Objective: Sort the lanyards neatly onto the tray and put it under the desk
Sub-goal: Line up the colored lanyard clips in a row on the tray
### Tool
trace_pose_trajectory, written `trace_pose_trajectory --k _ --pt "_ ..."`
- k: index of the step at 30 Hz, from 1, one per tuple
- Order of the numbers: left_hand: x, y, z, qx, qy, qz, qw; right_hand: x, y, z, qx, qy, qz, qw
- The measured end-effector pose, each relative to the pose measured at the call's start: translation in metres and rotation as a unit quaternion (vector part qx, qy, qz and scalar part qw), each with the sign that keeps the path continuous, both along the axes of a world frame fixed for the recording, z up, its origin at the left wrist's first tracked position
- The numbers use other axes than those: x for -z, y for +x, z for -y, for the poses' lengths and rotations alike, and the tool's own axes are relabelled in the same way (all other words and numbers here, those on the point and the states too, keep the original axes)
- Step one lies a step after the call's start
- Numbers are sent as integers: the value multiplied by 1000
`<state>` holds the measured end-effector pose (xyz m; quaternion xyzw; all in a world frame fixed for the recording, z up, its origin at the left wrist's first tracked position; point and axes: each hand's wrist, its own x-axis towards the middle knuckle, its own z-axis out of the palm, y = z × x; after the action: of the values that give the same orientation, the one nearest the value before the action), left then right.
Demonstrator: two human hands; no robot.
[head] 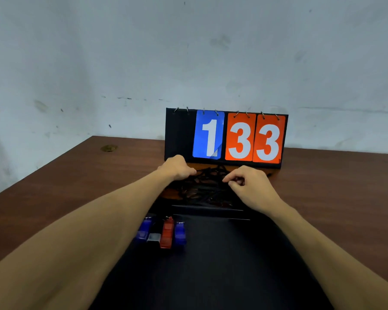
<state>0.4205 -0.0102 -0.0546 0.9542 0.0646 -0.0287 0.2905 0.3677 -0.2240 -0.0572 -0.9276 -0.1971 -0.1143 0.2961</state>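
A tangled heap of black lanyards (205, 186) lies on the desk just beyond the far edge of a black tray (222, 265). My left hand (178, 167) has its fingers curled onto the heap's left side. My right hand (248, 179) pinches black cords at the heap's right side. On the tray's left part lie several plastic whistles side by side: blue (143, 229), clear and black (154, 238), red (167, 233) and blue (180, 233). Most of the tray is bare.
A black flip scoreboard (226, 137) showing a blue 1 and two orange 3s stands right behind the heap. The brown wooden desk (76, 180) meets a grey wall, with a round cable hole (109, 148) at the far left.
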Motion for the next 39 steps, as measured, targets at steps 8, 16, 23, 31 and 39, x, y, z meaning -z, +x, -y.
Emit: trace_pose_trajectory --k 8,16,23,31,39 --pt "-12 -7 3 -17 32 55 998 -2 -7 3 -1 1 -9 1000" --pt "-24 -23 -1 -74 -54 159 983 -13 -33 6 -45 50 28 997" --pt "-31 -40 1 -69 -74 202 974 -13 -39 5 -68 -58 -83 993" --pt "-37 -64 5 -32 -144 324 934 -4 -22 5 -23 -118 -100 988" --pt "-40 -122 8 42 -183 301 935 -3 -27 0 6 -46 -40 998"
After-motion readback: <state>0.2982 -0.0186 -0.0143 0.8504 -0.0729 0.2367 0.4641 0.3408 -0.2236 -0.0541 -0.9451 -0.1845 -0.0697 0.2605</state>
